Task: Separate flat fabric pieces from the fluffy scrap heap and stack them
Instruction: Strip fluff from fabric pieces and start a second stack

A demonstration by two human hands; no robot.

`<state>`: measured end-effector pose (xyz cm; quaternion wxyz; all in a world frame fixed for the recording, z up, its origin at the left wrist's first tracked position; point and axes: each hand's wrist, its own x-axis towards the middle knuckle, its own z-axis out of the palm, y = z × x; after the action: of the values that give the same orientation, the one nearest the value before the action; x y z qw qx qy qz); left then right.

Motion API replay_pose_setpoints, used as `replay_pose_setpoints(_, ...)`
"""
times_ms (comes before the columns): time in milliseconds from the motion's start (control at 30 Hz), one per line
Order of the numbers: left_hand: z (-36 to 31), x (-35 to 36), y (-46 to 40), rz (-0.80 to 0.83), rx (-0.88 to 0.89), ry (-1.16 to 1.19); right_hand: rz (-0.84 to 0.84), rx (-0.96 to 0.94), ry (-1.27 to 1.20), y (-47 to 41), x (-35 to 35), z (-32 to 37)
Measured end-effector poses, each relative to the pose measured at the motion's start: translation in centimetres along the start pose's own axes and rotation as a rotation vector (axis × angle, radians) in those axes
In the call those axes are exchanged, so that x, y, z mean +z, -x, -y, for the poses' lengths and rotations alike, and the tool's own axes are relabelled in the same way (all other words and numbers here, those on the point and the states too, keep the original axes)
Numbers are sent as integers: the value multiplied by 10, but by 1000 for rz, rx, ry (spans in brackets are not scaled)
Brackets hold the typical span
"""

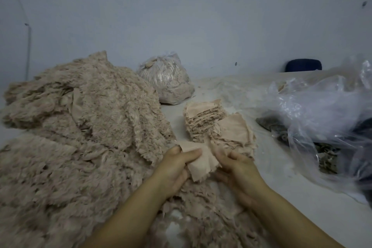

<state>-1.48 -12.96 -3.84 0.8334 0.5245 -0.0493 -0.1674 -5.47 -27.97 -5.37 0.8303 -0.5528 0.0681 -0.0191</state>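
Note:
A big heap of beige fluffy scraps [80, 127] covers the left half of the table and runs under my forearms. Just in front of it, both hands hold one flat peach fabric piece [203, 162]. My left hand [177, 167] pinches its left edge with thumb on top. My right hand [237, 167] grips its right side. Right behind the held piece stand two stacks of flat peach pieces, a taller one [203, 119] and a lower one [235, 135] leaning against it.
A tied clear bag of scraps [167, 80] stands at the back centre. Crumpled clear plastic [322, 110] with dark scraps [279, 129] under it fills the right side. A dark blue chair back [304, 65] shows behind the white table [281, 177]. The wall is close behind.

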Motion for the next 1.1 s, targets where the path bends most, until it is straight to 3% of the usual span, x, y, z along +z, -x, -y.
replay_pose_setpoints(67,-3,8,-6,25,-29,-7,-56,-160,96,-2,1,10)
replay_pose_setpoints(167,-11,17,-29,-133,37,-17,-122,-265,272,-8,1,33)
replay_pose_setpoints(233,-17,23,-49,-218,137,-171,-209,-302,319,-23,-5,53)
replay_pose_setpoints(333,-21,38,-72,-201,235,-360,-340,-345,435,-54,-17,81)
replay_pose_setpoints(433,-16,48,-91,-250,176,-510,-407,-305,568,-86,-31,96)
replay_pose_setpoints(600,-3,38,-97,-261,57,-467,-496,-309,876,-96,-45,86)
replay_pose_setpoints(767,-3,4,-102,-441,205,-623,-309,-371,985,-55,-46,37)
replay_pose_setpoints(967,0,-15,-122,-225,162,-537,-96,-288,1161,-45,-49,10)
replay_pose_setpoints(1100,9,5,-140,-81,209,-560,-124,-298,1208,-59,-54,2)
